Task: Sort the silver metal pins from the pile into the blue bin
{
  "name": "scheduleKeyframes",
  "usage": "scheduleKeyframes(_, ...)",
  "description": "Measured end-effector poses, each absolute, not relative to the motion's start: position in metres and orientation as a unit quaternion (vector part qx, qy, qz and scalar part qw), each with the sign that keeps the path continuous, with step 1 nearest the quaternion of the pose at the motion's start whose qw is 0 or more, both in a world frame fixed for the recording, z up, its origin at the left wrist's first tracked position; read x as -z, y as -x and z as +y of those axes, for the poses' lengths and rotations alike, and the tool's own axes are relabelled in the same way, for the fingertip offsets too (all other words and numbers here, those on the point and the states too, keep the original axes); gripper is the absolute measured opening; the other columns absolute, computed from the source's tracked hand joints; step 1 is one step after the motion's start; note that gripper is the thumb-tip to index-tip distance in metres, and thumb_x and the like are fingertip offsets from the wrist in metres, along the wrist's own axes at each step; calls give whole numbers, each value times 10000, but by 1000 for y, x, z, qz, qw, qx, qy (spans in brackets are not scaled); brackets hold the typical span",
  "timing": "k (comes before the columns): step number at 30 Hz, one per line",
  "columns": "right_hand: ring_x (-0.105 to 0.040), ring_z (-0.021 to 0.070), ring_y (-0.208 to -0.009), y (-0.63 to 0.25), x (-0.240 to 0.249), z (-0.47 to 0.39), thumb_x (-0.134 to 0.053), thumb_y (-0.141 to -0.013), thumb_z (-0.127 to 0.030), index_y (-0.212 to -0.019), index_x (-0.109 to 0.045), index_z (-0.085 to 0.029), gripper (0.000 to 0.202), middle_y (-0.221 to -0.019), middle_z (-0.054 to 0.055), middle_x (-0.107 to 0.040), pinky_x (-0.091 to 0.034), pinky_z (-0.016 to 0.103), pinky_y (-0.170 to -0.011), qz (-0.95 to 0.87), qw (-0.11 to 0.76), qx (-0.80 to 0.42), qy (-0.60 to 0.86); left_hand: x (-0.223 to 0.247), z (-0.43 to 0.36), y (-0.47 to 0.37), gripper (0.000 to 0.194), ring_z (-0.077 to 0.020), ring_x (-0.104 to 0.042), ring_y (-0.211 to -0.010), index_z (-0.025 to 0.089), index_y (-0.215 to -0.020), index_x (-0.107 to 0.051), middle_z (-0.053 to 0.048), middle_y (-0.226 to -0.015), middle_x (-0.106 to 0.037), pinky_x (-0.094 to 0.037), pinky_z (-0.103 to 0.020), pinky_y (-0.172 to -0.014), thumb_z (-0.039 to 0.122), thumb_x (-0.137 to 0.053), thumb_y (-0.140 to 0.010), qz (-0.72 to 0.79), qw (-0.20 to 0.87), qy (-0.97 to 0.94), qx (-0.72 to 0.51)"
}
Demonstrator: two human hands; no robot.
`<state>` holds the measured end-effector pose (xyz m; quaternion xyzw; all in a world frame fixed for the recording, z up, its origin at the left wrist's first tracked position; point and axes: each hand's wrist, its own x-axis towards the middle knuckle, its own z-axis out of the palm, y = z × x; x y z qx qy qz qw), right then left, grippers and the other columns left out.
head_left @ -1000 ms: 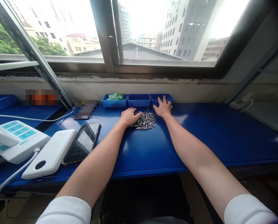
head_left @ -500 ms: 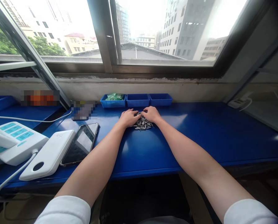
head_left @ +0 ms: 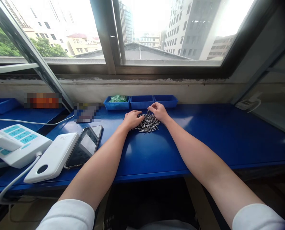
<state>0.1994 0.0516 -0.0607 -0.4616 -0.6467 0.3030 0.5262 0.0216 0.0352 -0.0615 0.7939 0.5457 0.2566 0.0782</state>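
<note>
A heap of small silvery metal pins (head_left: 149, 124) lies on the blue table top (head_left: 147, 156), between my two hands. My left hand (head_left: 132, 120) rests at the heap's left edge, fingers apart and touching the pins. Just above the back right of the heap is my right hand (head_left: 158, 111), thumb and fingertips pinched on a small metal piece (head_left: 148, 111). Behind the heap stand three blue bins in a row: the left bin (head_left: 117, 106) has green bags (head_left: 118, 98) in it, beside the middle bin (head_left: 142, 103) and the right bin (head_left: 166, 102).
On the left lie a dark phone (head_left: 85, 147), a white power bank (head_left: 51, 158) and a white power strip (head_left: 20, 143) with cables. A pixelated item (head_left: 86, 113) lies near the metal frame post. Another blue bin (head_left: 3, 106) sits at far left.
My right hand has lifted slightly and moved right and back from the heap, now with a small piece in its fingertips. More of the heap shows. My left hand has hardly moved.
</note>
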Motion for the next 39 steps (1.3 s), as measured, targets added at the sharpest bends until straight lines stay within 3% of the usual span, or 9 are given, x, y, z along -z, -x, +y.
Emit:
scheduleKeyframes(3, -583, 117, -655, -196, 58, 50, -561, -760, -417, -748, -484, -188, 242, -735, 24, -656, -466, 264, -671, -631, 546, -339, 435, 57, 32, -25, 410, -232, -556, -1094, 210, -1125, -643, -62, -1159, -631, -398, -319, -964, 435, -500, -813, 503, 60, -801, -319)
scheduleKeyframes(11, -456, 88, -538, -183, 48, 41, -664, -649, -487, -637, -514, -192, 331, -579, -36, -518, -400, 237, -545, -594, 582, -368, 416, 53, 25, -34, 200, -195, -621, -885, 197, -915, -667, -46, -920, -690, -447, -313, -858, 305, -527, -822, 445, 60, -804, -389)
scheduleKeyframes(19, -471, 97, -504, -185, 50, 43, -666, -639, -494, -606, -548, -182, 336, -590, 6, -603, -394, 248, -518, -603, 543, -361, 460, 54, 28, -32, 234, -180, -614, -840, 186, -896, -657, -53, -894, -687, -455, -282, -794, 280, -444, -872, 457, 58, -785, -415)
scheduleKeyframes(25, -461, 103, -493, -188, 55, 46, -568, -728, -512, -546, -566, -184, 375, -540, -5, -593, -379, 250, -527, -663, 487, -305, 481, 56, 31, -32, 324, -172, -597, -730, 175, -767, -615, -56, -773, -665, -443, -279, -704, 332, -370, -911, 478, 42, -777, -408)
scheduleKeyframes(31, -476, 107, -489, -186, 49, 41, -526, -760, -546, -512, -547, -189, 435, -513, -3, -584, -387, 253, -540, -653, 499, -297, 487, 54, 28, -34, 273, -164, -599, -769, 176, -889, -618, -47, -839, -675, -444, -269, -734, 344, -403, -901, 476, 70, -753, -449)
scheduleKeyframes(35, -481, 107, -471, -186, 50, 40, -511, -763, -581, -481, -523, -188, 484, -480, 0, -559, -391, 255, -534, -655, 496, -292, 489, 54, 29, -34, 266, -163, -590, -729, 175, -833, -627, -41, -791, -670, -444, -271, -711, 331, -418, -887, 481, 81, -750, -446)
scheduleKeyframes(39, -508, 113, -485, -185, 50, 39, -593, -704, -578, -619, -598, -187, 400, -536, 3, -603, -410, 256, -531, -642, 520, -305, 474, 55, 32, -32, 291, -174, -583, -700, 179, -783, -629, -47, -745, -664, -433, -283, -685, 342, -410, -885, 506, 64, -741, -436)
